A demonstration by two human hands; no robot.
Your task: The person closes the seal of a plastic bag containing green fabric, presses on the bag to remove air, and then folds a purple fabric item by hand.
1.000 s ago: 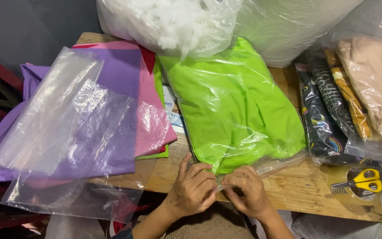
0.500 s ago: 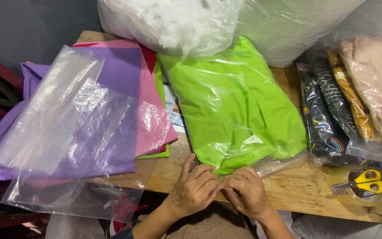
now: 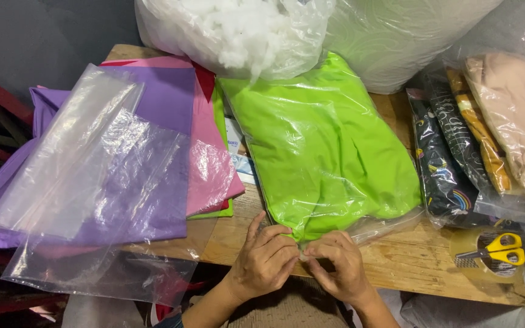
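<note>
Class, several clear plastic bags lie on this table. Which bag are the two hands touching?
The bag with the bright green cloth in the middle: both the left hand and right hand pinch its near open edge. The other bags lie untouched.

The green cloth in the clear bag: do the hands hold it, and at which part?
Both the left hand and the right hand pinch the near open edge of the clear bag around the green cloth.

Bagged cloth (image 3: 329, 152) on table (image 3: 396, 261), empty bags (image 3: 92, 176) left, scissors (image 3: 499, 249) right
</note>
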